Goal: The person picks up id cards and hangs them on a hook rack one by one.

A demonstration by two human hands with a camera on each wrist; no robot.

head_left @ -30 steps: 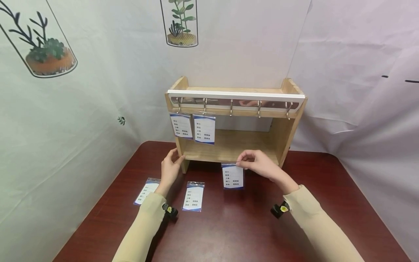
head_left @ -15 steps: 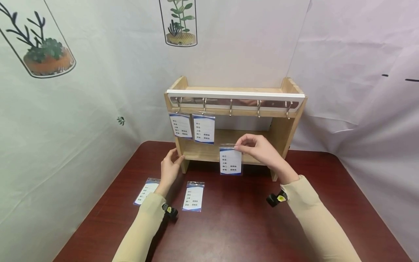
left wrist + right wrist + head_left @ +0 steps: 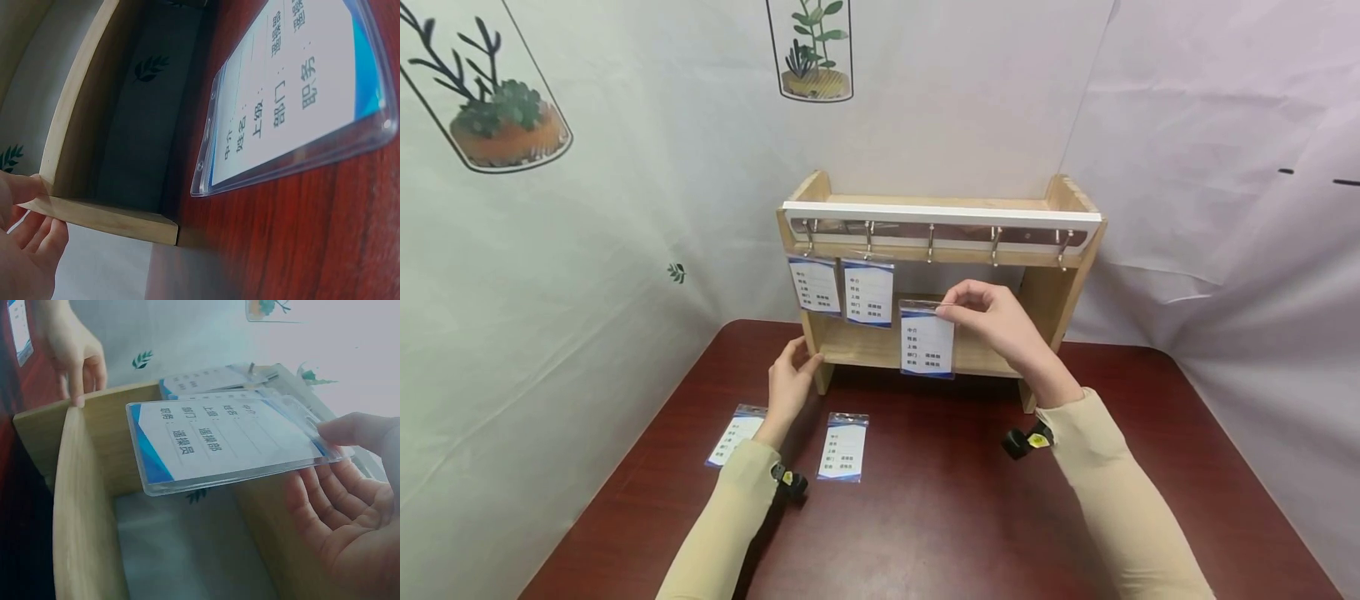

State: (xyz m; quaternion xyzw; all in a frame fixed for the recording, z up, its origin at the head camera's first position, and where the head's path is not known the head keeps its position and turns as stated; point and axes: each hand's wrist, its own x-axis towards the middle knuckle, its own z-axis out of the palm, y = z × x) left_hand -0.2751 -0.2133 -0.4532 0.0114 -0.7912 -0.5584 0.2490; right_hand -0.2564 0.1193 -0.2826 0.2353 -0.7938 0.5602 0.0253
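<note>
Lightly, the right hand (image 3: pixel 996 325) pinches the top edge of a badge (image 3: pixel 927 343) between thumb and fingers, with hardly any gap beyond the sleeve's thickness; the badge, a clear sleeve holding a white card with blue corners and printed lines, hangs below this pinch, in front of the open lower compartment of the wooden shelf (image 3: pixel 861 353), outside it. Above the pinch runs a white rail (image 3: pixel 940 212) with metal hooks (image 3: pixel 931 243). To the left of the pinch, a first hung badge (image 3: pixel 814 287) and a second hung badge (image 3: pixel 869 293), each sleeve with its card inside, hang under the two leftmost hooks. The left hand (image 3: pixel 790 387) has thumb and fingers bent round the shelf's left front edge. Nearer than that grip, a filled badge (image 3: pixel 842 450) and a partly hidden badge (image 3: pixel 735 435) lie on the red-brown table (image 3: pixel 940 517).
</note>
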